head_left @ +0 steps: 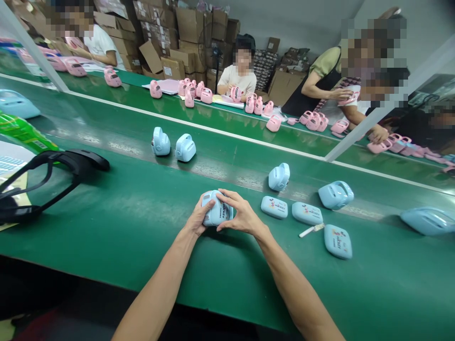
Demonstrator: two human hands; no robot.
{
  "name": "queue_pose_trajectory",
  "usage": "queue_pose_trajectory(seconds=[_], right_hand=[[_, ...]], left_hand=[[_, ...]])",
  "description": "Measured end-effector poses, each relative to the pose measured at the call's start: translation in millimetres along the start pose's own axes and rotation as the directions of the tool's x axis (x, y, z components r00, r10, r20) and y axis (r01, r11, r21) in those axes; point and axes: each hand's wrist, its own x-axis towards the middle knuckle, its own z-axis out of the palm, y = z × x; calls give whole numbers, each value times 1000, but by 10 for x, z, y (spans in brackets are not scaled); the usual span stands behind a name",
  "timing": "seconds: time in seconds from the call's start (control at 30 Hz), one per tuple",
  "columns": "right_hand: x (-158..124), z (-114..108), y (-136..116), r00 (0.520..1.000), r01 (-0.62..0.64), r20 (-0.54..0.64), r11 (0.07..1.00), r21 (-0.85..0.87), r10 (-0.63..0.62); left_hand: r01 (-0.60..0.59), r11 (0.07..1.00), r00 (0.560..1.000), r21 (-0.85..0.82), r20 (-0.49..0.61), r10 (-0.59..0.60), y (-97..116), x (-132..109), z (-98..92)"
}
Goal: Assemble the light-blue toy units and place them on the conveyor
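Both my hands grip one light blue plastic toy casing point(215, 211) just above the green table point(124, 222). My left hand point(198, 219) wraps its left side, thumb on top. My right hand point(241, 214) presses fingers over its top and right side. To the right lie three flat blue cover plates with printed pictures point(274, 207) point(307, 213) point(337, 241) and a small white tool point(311, 230).
More blue casings stand on the conveyor belt point(160, 141) point(185, 147) point(279, 177) point(335, 194) point(428, 220). A black headset point(46, 177) lies at left. Across the belt, three people handle several pink casings point(194, 91). Cardboard boxes point(185, 33) stack behind.
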Motion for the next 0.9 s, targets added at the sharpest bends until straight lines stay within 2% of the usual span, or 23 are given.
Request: queue_pose_trajectory(seconds=[0.13, 0.23, 0.33, 0.43, 0.5, 0.63, 0.73, 0.9], right_hand=[[14, 36, 13, 999, 35, 4, 999, 6, -35], [14, 14, 15, 999, 6, 41, 999, 52, -8], [2, -66, 40, 997, -62, 52, 972, 225, 51], [-5, -146, 100, 993, -95, -33, 913, 398, 117], [-3, -170, 144, 987, -98, -72, 889, 448, 145], [3, -166, 181, 989, -86, -64, 857, 508, 137], [-3, -169, 131, 990, -81, -68, 886, 457, 125], [-5, -94, -32, 999, -8, -43, 993, 119, 14]], left_hand=[[14, 1000, 1000, 7, -21, -13, 3, -7, 26], [59, 998, 998, -29, -25, -60, -5, 6, 30], [167, 982, 986, -90, 17, -166, 3, 19, 15], [210, 966, 978, -148, 45, -206, 36, 17, -15], [223, 960, 974, -170, 73, -214, 61, 9, -33], [257, 949, 963, -181, 131, -235, 83, 5, -51], [220, 956, 975, -195, 84, -207, 78, 19, -55], [193, 969, 981, -155, 29, -191, 60, 32, -27]])
